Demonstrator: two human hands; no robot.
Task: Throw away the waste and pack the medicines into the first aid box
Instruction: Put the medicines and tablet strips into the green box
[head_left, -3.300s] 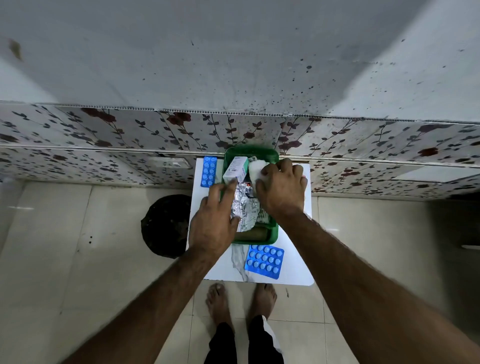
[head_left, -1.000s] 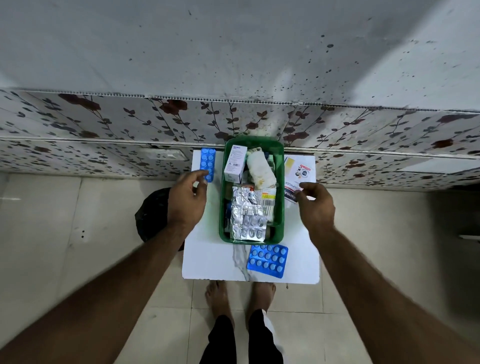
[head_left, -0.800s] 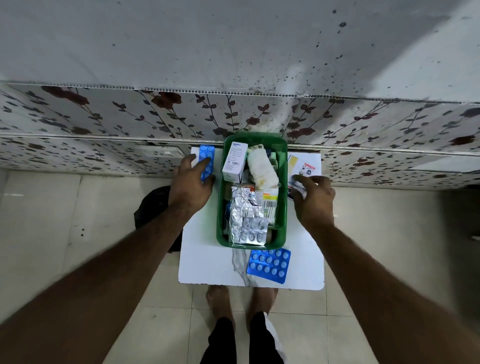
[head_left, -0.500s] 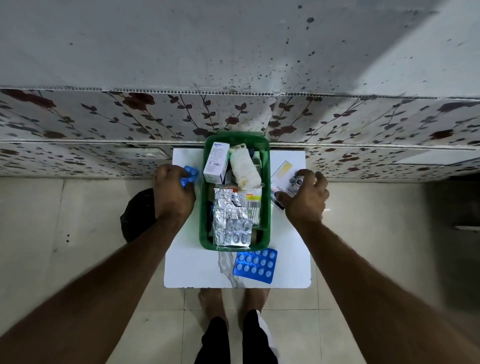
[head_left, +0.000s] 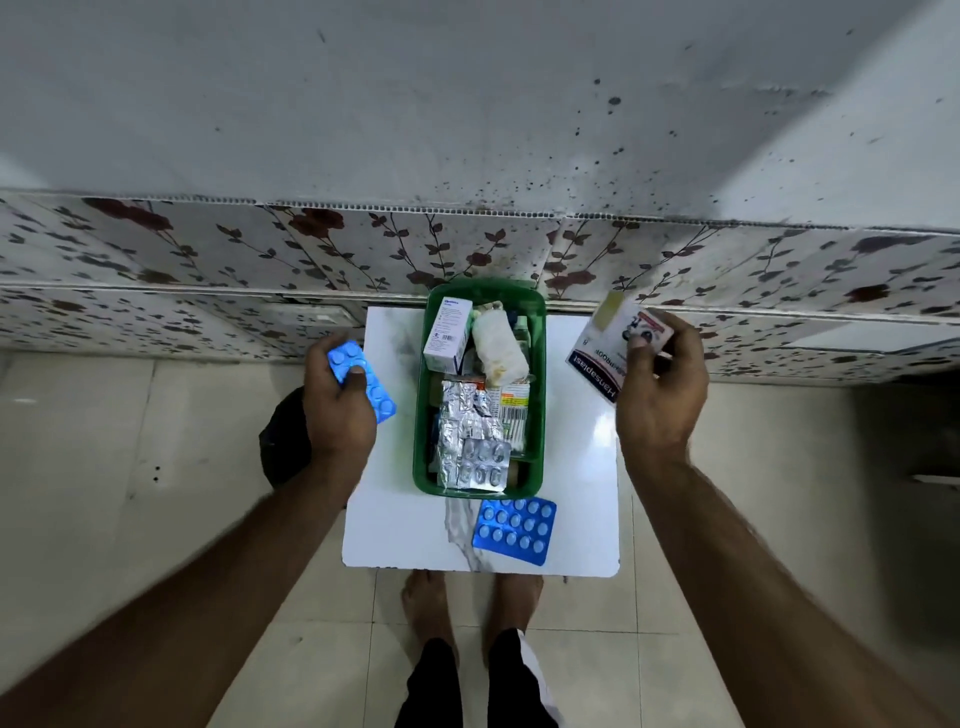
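Note:
A green first aid box (head_left: 539, 364) stands on a small white table (head_left: 576, 493), filled with a white medicine carton (head_left: 447, 332), a white gauze roll (head_left: 497, 348) and silver blister strips (head_left: 470, 441). My left hand (head_left: 337, 410) is left of the box, lifted, gripping a narrow blue blister strip (head_left: 363, 379). My right hand (head_left: 662, 395) is right of the box, holding a white Hansaplast plaster packet (head_left: 605, 353) above the table. A wider blue blister pack (head_left: 514, 530) lies flat on the table in front of the box.
A black waste bin (head_left: 280, 441) sits on the floor left of the table, partly hidden by my left arm. A floral-patterned wall panel (head_left: 208, 249) runs behind the table. My bare feet (head_left: 467, 597) are under the table's near edge.
My left hand picked the narrow blue strip off the table's back left corner. My right hand lifted the plaster packet from the table's right side. Both hands now hold them raised.

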